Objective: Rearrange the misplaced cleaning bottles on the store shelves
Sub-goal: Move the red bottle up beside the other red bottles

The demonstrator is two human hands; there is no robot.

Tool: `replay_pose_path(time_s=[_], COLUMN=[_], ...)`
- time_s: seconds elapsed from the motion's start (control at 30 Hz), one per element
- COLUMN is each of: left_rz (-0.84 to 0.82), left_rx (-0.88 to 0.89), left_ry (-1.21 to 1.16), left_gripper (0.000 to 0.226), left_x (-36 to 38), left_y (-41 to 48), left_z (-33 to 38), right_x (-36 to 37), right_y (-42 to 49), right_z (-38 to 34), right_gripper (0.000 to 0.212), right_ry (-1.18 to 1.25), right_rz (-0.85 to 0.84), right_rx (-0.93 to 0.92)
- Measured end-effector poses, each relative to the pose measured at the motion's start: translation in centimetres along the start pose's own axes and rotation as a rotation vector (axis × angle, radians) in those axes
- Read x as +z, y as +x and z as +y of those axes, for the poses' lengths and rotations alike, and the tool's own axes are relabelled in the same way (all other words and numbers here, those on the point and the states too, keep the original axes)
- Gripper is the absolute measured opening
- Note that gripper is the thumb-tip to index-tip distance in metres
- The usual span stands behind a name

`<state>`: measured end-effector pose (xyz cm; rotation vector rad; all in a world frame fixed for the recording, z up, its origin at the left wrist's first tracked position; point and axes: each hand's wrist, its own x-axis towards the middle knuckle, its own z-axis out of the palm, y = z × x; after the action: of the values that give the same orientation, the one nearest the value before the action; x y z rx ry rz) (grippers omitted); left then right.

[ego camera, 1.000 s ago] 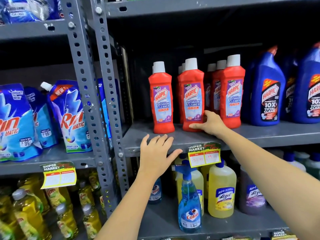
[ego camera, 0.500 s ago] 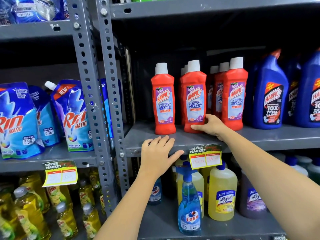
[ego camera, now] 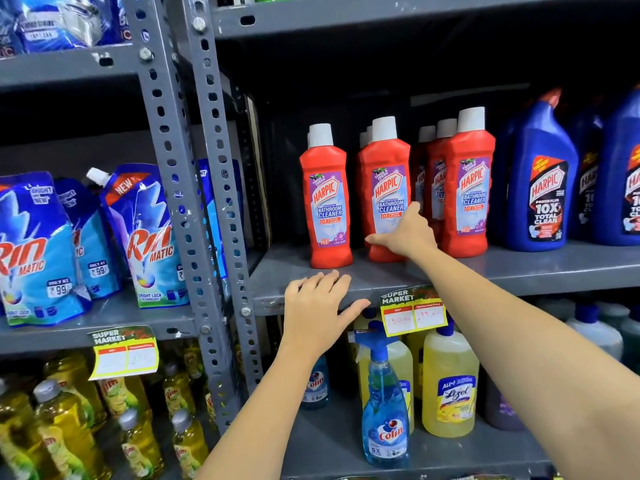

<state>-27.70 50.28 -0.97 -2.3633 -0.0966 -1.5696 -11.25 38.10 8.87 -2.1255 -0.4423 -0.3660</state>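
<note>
Several red Harpic bathroom cleaner bottles with white caps stand on the grey middle shelf (ego camera: 519, 268). One red bottle (ego camera: 325, 195) stands alone at the left. My right hand (ego camera: 407, 233) wraps the lower part of the second red bottle (ego camera: 384, 161), thumb across its front, index finger up its right side. A group of red bottles (ego camera: 467, 181) stands just right of it. My left hand (ego camera: 320, 306) lies flat on the shelf's front edge, fingers spread, holding nothing.
Blue Harpic bottles (ego camera: 542, 178) fill the shelf's right side. Below are a blue Colin spray (ego camera: 384, 417) and yellow Lizol bottles (ego camera: 450, 386). A perforated grey post (ego camera: 173, 168) separates Rin pouches (ego camera: 145, 237) and Vim bottles (ego camera: 62, 427). A yellow price tag (ego camera: 412, 311) hangs off the edge.
My right hand has risen from the base of the second red bottle and closed around its lower part. My left hand stays on the shelf edge.
</note>
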Motion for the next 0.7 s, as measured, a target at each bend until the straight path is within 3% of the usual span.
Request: replay_pose_path(time_s=[0.23, 0.7], left_rz=[0.003, -0.018], left_rx=[-0.001, -0.018], left_ry=[-0.007, -0.045], left_gripper=[0.051, 0.051], left_x=[0.2, 0.1], left_y=[0.0, 0.2], left_z=[0.0, 0.0], right_x=[-0.4, -0.2], right_y=[0.9, 1.7], right_z=[0.7, 1.8], right_gripper=[0.082, 0.079], right_ry=[0.065, 0.120], right_rz=[-0.124, -0.165], right_rx=[-0.047, -0.066])
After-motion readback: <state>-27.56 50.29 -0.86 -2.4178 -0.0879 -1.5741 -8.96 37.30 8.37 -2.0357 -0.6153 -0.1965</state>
